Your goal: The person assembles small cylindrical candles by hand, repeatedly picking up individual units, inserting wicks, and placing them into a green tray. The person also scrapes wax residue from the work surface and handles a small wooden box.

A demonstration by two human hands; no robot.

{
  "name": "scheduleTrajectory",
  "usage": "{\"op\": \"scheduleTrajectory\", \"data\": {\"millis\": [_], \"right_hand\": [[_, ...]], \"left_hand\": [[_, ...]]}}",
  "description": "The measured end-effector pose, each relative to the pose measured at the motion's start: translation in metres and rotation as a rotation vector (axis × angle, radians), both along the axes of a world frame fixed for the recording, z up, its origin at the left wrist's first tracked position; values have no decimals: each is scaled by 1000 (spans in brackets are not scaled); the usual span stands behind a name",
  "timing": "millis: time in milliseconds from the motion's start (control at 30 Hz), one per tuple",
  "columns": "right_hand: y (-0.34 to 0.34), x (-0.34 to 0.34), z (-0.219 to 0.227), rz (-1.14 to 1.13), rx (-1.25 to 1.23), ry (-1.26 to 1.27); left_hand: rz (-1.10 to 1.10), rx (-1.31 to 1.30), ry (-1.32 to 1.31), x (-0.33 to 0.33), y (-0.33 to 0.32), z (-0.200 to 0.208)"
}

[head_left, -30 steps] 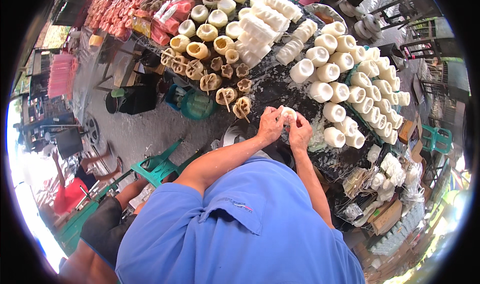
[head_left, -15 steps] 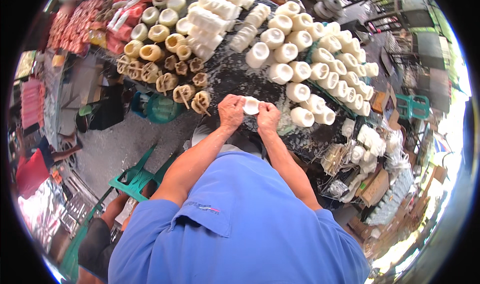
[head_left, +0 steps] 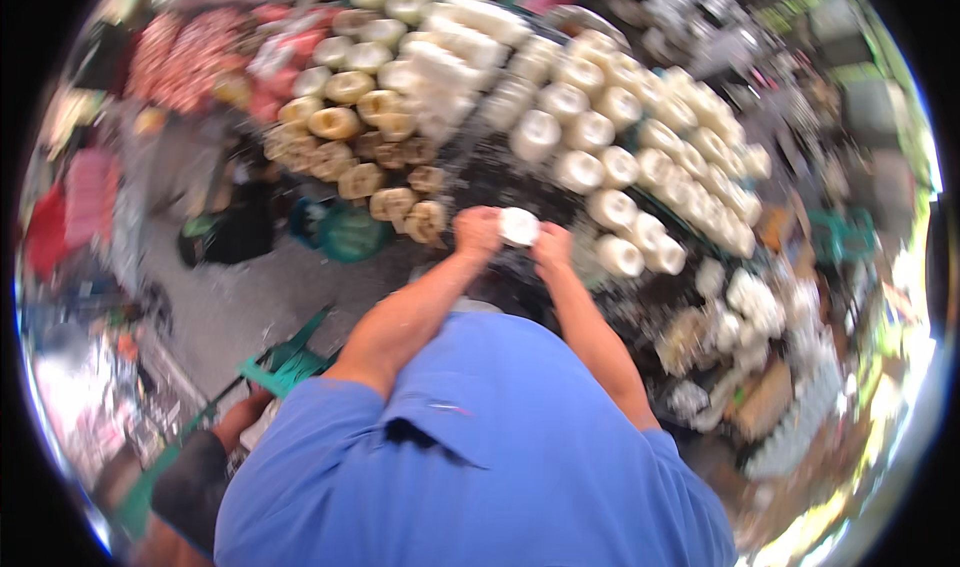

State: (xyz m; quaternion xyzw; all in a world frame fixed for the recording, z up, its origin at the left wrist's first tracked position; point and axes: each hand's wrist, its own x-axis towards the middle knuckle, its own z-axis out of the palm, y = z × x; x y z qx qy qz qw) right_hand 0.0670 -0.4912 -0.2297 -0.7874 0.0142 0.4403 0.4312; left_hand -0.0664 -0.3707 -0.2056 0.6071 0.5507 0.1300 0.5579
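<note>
Between my two hands is a round white wax candle (head_left: 519, 227), its pale top facing up, above the near edge of the dark worktable (head_left: 490, 172). My left hand (head_left: 477, 231) is closed on its left side, and my right hand (head_left: 551, 245) pinches the right side. Motion blur softens the fingers. Right of my hands stand rows of thick white candles (head_left: 579, 171) with hollowed tops. To the left are yellowish hollow wax cups (head_left: 334, 123) and, nearer, brownish cut-out wax pieces (head_left: 425, 221).
Pink bundles (head_left: 185, 62) lie at the far left of the table. White lumps and plastic bags (head_left: 755, 302) crowd the right side. A teal tub (head_left: 352, 233) and a green plastic chair (head_left: 290, 362) stand on the left floor. A seated person's dark-clothed leg (head_left: 195, 487) shows lower left.
The whole view has shifted, so the table and goods appear farther right and lower, with more blur. Both hands still hold the candle, which shows a rounder face now.
</note>
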Motion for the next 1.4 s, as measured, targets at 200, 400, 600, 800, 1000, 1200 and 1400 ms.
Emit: {"op": "scheduleTrajectory", "data": {"millis": [200, 400, 600, 800, 1000, 1200, 1400], "right_hand": [[-13, -1, 35, 34, 410, -53], [-9, -1, 58, 206, 256, 171], [-20, 0, 51, 87, 377, 235], [-13, -19, 43, -228, 310, 156], [-4, -15, 1, -264, 111, -29], [-3, -14, -6, -296, 15, 14], [9, -13, 11, -135, -171, 34]], "left_hand": [[-40, 193, -165, 2, -18, 24], [-78, 114, -63, -15, -54, 45], [-31, 51, -155, -8, -54, 29], [85, 157, -217, -4, -50, 32], [-65, 476, 23, -11, -38, 24], [36, 164, 288, -3, -31, 13], [43, 67, 329, -2, -21, -5]]}}
